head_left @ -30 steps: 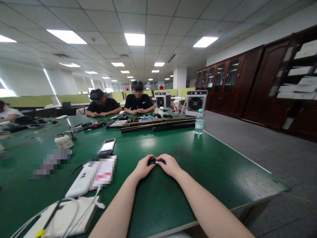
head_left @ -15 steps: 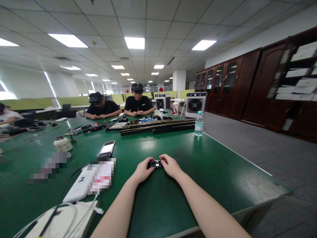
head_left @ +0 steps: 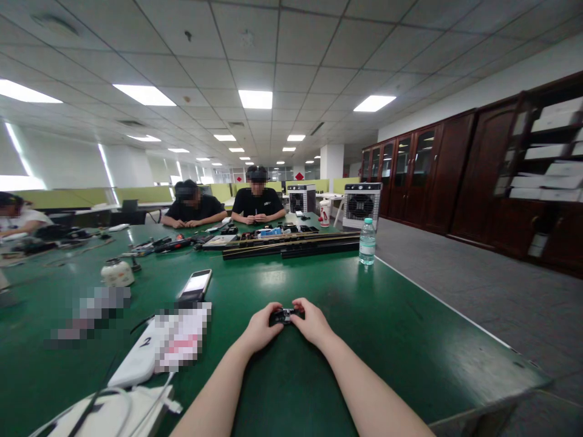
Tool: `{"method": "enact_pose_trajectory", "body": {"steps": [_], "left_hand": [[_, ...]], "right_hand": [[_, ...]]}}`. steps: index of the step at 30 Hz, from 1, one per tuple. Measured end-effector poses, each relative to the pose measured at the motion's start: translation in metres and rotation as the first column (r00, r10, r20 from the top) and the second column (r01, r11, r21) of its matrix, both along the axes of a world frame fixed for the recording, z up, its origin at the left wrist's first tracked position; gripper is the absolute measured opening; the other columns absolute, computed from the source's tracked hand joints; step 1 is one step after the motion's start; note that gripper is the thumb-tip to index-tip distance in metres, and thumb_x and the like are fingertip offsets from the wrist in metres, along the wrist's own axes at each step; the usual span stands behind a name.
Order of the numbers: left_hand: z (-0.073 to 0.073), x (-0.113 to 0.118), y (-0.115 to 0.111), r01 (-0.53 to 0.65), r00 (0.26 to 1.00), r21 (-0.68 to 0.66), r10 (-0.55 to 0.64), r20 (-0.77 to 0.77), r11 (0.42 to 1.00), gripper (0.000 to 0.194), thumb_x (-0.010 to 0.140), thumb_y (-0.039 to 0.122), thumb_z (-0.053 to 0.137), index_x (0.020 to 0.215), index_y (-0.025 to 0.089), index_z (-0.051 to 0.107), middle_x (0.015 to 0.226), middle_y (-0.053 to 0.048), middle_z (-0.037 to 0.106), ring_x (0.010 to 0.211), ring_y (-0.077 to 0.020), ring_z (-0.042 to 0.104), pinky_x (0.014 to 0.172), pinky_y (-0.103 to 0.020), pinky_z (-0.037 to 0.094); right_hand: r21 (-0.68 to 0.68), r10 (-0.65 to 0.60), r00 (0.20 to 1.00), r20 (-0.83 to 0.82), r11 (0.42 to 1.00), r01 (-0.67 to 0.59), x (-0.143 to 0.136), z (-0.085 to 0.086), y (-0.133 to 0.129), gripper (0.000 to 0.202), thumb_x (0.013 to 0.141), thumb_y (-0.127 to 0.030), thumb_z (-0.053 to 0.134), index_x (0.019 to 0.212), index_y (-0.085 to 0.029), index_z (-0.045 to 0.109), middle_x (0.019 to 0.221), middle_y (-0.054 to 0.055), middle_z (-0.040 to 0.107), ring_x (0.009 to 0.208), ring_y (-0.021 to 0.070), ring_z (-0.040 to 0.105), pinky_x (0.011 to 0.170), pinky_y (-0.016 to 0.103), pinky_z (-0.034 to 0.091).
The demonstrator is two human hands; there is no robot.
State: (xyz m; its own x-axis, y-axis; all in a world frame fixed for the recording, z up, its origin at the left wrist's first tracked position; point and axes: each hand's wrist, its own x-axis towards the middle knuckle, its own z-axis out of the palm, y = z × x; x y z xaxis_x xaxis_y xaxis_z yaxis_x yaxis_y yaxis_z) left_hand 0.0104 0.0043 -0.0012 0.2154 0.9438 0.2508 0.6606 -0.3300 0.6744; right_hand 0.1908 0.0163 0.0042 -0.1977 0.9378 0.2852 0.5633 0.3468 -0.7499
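Hands, left (head_left: pixel 259 328) and right (head_left: pixel 313 320), closed from either side on small black component (head_left: pixel 283 315) held just above green table (head_left: pixel 392 321); fine pinch only, so slip onto tabletop judged possible if either grip eases.

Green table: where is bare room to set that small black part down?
Green table: bare between the right hand, the water bottle and the right edge. Also bare between both hands and the black rails. Crowded left of the left hand: phone, white packs, cables.
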Motion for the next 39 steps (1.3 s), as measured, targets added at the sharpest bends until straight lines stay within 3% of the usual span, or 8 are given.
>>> {"method": "enact_pose_trajectory", "body": {"steps": [4, 7, 14, 24, 31, 35, 39], "left_hand": [[0.002, 0.000, 0.000, 0.004, 1.000, -0.008, -0.004, -0.016, 1.000, 0.040, 0.074, 0.015, 0.061, 0.114, 0.017, 0.056, 0.116, -0.008, 0.065, 0.107, -0.0211, 0.060, 0.097, -0.032, 0.044], [0.002, 0.000, 0.000, -0.006, 1.000, -0.009, 0.006, -0.027, 1.000, 0.039, 0.075, 0.016, 0.061, 0.113, 0.018, 0.057, 0.115, -0.008, 0.066, 0.107, -0.0214, 0.061, 0.096, -0.031, 0.045], [0.001, 0.000, 0.000, 0.001, 1.000, 0.007, -0.001, -0.030, 1.000, 0.037, 0.075, 0.017, 0.061, 0.111, 0.018, 0.057, 0.113, -0.007, 0.066, 0.105, -0.0211, 0.061, 0.094, -0.031, 0.045], [0.002, 0.000, 0.000, -0.017, 0.999, -0.003, 0.017, -0.037, 1.000, 0.036, 0.075, 0.016, 0.060, 0.111, 0.018, 0.057, 0.113, -0.007, 0.066, 0.104, -0.0212, 0.061, 0.094, -0.031, 0.045], [0.001, 0.001, 0.001, -0.021, 0.999, -0.014, 0.020, -0.031, 1.000, 0.036, 0.075, 0.015, 0.060, 0.110, 0.018, 0.057, 0.112, -0.007, 0.067, 0.104, -0.0209, 0.061, 0.093, -0.031, 0.045], [0.001, 0.000, 0.001, -0.013, 1.000, 0.000, 0.013, -0.022, 1.000, 0.036, 0.075, 0.015, 0.060, 0.111, 0.019, 0.058, 0.111, -0.007, 0.067, 0.104, -0.0205, 0.062, 0.094, -0.030, 0.045], [0.002, 0.000, 0.001, -0.022, 0.999, -0.002, 0.022, -0.041, 1.000, 0.038, 0.075, 0.017, 0.060, 0.114, 0.019, 0.058, 0.115, -0.007, 0.066, 0.106, -0.0211, 0.061, 0.096, -0.031, 0.045]], "right_hand": [[0.077, 0.087, 0.996, 0.010, 0.993, -0.088, 0.002, 0.003, -0.001, 0.021, 0.078, -0.018, 0.059, 0.097, -0.022, 0.067, 0.101, 0.005, 0.068, 0.097, 0.0192, 0.061, 0.091, 0.033, 0.045], [0.082, 0.140, 0.985, 0.100, 0.985, -0.149, 0.003, 0.005, -0.003, 0.020, 0.073, -0.021, 0.067, 0.093, -0.023, 0.069, 0.105, 0.005, 0.067, 0.102, 0.0213, 0.059, 0.093, 0.036, 0.043], [0.122, 0.157, 0.953, 0.260, 0.973, -0.194, 0.001, 0.006, -0.008, 0.018, 0.080, -0.014, 0.059, 0.095, -0.022, 0.063, 0.114, 0.006, 0.064, 0.110, 0.0220, 0.053, 0.094, 0.038, 0.040], [0.111, 0.203, 0.933, 0.295, 0.963, -0.245, 0.004, 0.011, -0.008, 0.017, 0.083, -0.015, 0.057, 0.099, -0.021, 0.061, 0.121, 0.007, 0.061, 0.117, 0.0223, 0.050, 0.098, 0.039, 0.039], [0.127, 0.170, 0.915, 0.366, 0.965, -0.230, -0.001, 0.012, -0.011, 0.019, 0.084, -0.016, 0.056, 0.100, -0.022, 0.062, 0.119, 0.007, 0.062, 0.115, 0.0237, 0.052, 0.096, 0.041, 0.040], [0.109, 0.165, 0.931, 0.327, 0.971, -0.210, 0.000, 0.010, -0.009, 0.019, 0.081, -0.017, 0.059, 0.098, -0.023, 0.064, 0.115, 0.006, 0.064, 0.111, 0.0232, 0.055, 0.096, 0.040, 0.041], [0.070, 0.175, 0.969, 0.172, 0.979, -0.189, 0.005, 0.005, -0.005, 0.025, 0.075, -0.016, 0.063, 0.098, -0.025, 0.065, 0.109, 0.003, 0.067, 0.104, 0.0212, 0.059, 0.095, 0.038, 0.042]]}}
